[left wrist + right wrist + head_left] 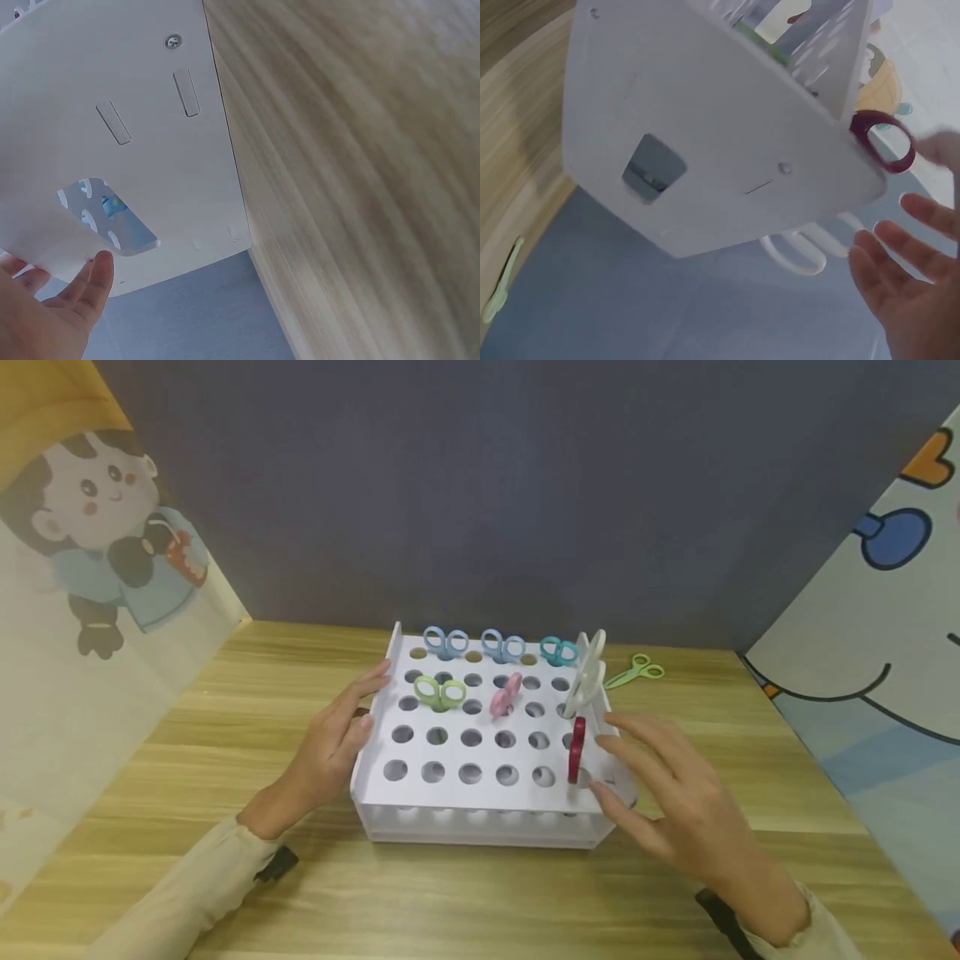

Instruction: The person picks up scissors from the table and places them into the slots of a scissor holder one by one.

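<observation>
A white rack (450, 789) with rows of round holes stands on the table, scissors upright in some holes. My left hand (330, 747) rests its extended fingers against the left side panel (150, 142). Beside the right panel (705, 127), my right hand (686, 810) has its fingers spread, with nothing in its grasp. Nearest to it are dark red scissors (576, 750), their handle standing above a front right hole. White scissors (587, 677) stand behind them, tilted. Pink scissors (506, 695) and green scissors (439, 693) are in the middle rows.
Two pairs of blue scissors (446, 643) and one teal pair (558, 650) stand along the back row. Another light green pair of scissors (637, 670) lies on the table, right of the rack. A dark wall (480, 502) rises behind; printed panels (885, 677) flank both sides.
</observation>
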### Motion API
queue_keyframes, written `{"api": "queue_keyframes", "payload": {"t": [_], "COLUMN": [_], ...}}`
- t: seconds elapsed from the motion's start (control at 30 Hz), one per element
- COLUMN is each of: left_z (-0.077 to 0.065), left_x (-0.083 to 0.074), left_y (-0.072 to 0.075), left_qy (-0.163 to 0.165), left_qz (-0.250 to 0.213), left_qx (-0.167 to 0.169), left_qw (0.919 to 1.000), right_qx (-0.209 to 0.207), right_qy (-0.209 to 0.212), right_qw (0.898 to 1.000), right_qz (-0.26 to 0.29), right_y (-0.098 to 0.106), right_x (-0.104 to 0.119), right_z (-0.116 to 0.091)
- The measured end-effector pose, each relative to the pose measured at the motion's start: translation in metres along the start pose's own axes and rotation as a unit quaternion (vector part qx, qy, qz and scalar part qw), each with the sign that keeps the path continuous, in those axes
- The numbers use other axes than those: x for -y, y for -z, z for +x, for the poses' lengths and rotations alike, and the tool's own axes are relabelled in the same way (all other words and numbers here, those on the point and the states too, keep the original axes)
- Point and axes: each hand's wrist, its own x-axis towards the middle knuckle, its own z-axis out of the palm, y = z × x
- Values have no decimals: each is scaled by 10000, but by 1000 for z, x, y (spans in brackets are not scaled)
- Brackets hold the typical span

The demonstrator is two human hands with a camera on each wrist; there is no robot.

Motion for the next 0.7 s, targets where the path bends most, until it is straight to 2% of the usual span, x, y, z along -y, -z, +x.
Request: {"api": "queue_keyframes", "payload": {"t": [0.17,0.43,0.6,0.7], "left_z": [0,-1,-1,0], "left_x": [1,2,1,0], "left_y": [-1,0,1,0], "left_qy": [-56,-72,13,25], "left_qz": [38,62,69,75], "left_qx": [-50,-69,-28,34], "left_qw": [10000,9999,10000,10000], "right_qx": [-386,81,399,452], "right_qy": [-246,-1130,-1590,-1947], "right_qw": [9981,9898,9809,9729], "right_qz": [-403,-862,-1046,-1162], "right_y": [-1,-12,-20,-19], "right_x": [-16,-57,-85,-109], "right_z": [-7,-20,-24,-26]}}
